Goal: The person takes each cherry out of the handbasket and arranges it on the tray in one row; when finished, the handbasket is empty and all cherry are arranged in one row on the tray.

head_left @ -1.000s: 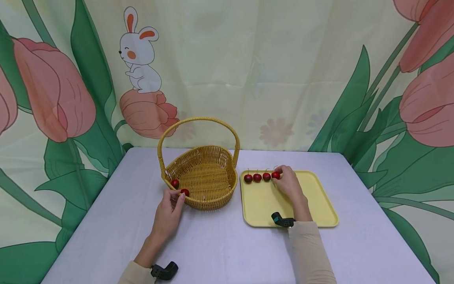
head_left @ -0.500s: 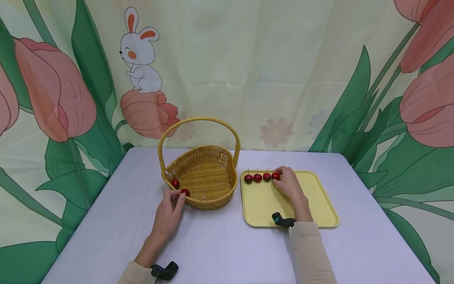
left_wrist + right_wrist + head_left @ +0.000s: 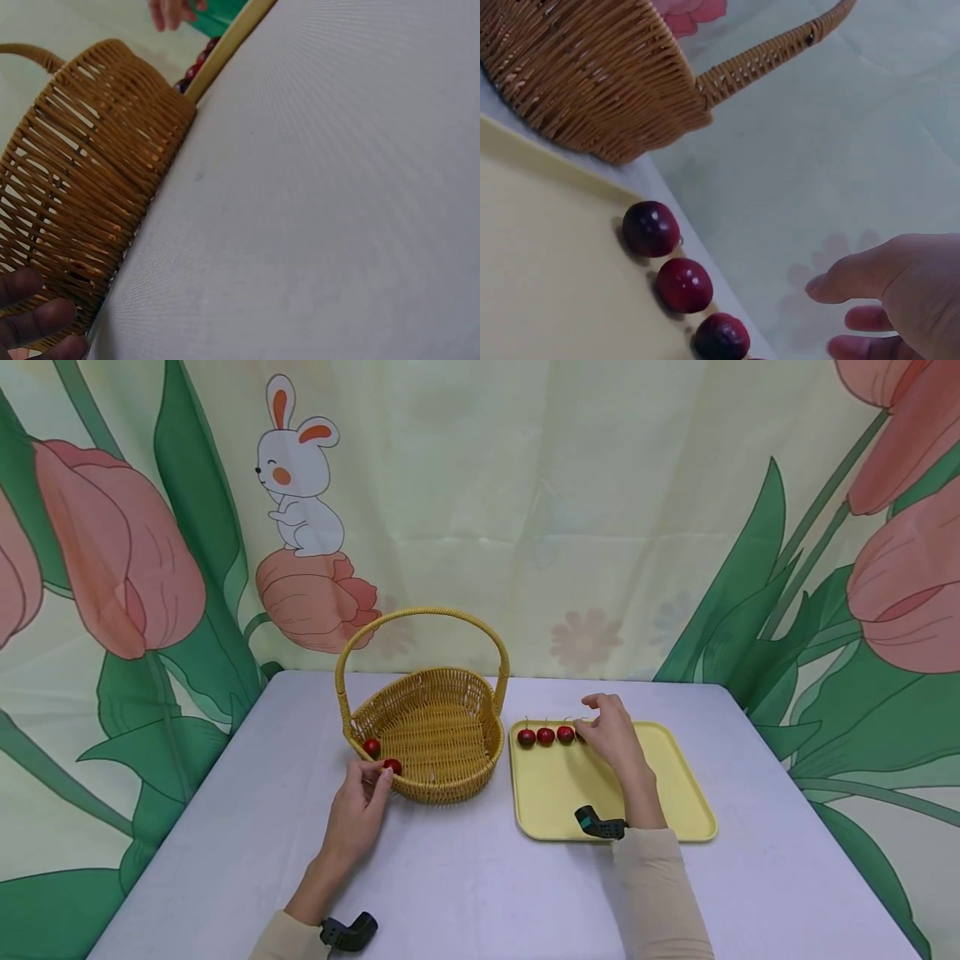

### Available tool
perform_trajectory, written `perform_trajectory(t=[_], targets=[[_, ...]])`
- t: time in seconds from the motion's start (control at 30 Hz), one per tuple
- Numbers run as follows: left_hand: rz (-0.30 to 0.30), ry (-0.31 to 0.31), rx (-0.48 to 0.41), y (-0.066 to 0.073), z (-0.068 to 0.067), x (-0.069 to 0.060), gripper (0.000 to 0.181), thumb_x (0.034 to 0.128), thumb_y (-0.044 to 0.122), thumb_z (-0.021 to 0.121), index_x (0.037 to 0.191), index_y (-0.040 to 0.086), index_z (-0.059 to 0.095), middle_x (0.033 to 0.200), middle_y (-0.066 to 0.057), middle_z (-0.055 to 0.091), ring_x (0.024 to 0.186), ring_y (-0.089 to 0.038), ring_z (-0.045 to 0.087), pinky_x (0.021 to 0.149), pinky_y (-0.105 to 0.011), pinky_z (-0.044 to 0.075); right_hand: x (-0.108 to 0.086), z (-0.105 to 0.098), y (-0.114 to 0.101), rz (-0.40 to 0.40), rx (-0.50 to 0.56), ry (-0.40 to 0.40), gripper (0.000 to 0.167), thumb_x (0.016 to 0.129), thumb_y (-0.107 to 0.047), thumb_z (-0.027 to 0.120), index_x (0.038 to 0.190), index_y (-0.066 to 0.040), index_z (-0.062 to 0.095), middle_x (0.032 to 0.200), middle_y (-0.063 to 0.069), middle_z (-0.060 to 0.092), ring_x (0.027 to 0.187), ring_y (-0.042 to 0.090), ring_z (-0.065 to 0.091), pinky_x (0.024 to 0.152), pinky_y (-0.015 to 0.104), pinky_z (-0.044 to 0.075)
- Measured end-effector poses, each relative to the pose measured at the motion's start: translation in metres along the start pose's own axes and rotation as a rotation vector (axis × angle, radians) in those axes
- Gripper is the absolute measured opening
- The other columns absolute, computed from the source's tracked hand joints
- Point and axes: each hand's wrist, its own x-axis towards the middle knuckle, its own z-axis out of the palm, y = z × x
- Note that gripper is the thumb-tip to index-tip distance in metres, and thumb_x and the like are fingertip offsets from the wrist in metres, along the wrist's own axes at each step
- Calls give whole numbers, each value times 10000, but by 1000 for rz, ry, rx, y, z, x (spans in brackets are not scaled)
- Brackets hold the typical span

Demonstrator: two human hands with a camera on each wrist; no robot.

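Note:
In the head view my left hand (image 3: 356, 808) is at the front left rim of the wicker basket (image 3: 442, 789), pinching a red cherry (image 3: 392, 767) between thumb and fingers. Another cherry (image 3: 371, 747) lies inside the basket, just behind it. My right hand (image 3: 613, 742) hovers over the back of the yellow tray (image 3: 592, 793), thumb and fingers apart, holding nothing. It partly hides the last cherry of a row along the tray's back edge; a dark red cherry (image 3: 566, 734) sits beside that one. Several row cherries, such as a glossy cherry (image 3: 685, 286), show in the right wrist view.
The basket's tall handle (image 3: 422, 611) arches up close to the tray's left side. A white cloth covers the table (image 3: 465, 893). Behind the table hangs a curtain (image 3: 600, 527) printed with tulips and a rabbit.
My right hand has let go of the last cherry in the row, lifted slightly and spread its fingers. The left hand and its cherry have stayed in place.

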Motion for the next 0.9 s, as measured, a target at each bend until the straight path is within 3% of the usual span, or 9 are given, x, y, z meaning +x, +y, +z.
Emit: perform_trajectory(t=[0.17, 0.4, 0.9], targets=[[1, 6, -8, 0, 0, 1, 311, 1034, 323, 552, 1216, 72, 534, 937, -18, 622, 804, -125, 555, 689, -226, 470, -3, -6, -20, -63, 43, 37, 444, 948, -238, 645, 1323, -14, 563, 1290, 176, 541, 948, 295, 608, 763, 402, 514], [-24, -5, -24, 1, -1, 0, 314, 1034, 332, 550, 1225, 85, 517, 934, -21, 603, 806, -129, 544, 698, -225, 460, -6, -5, -47, -138, 104, 56, 398, 954, -225, 650, 1296, -32, 583, 1247, 178, 589, 985, 307, 626, 808, 447, 541], [-35, -7, -28, 0, 0, -1, 374, 1030, 373, 550, 1251, 75, 499, 951, -37, 609, 807, -145, 542, 686, -227, 459, -2, 30, -103, -367, 162, -7, 314, 922, -137, 700, 1196, -3, 625, 1102, 143, 645, 873, 240, 643, 754, 374, 573]])
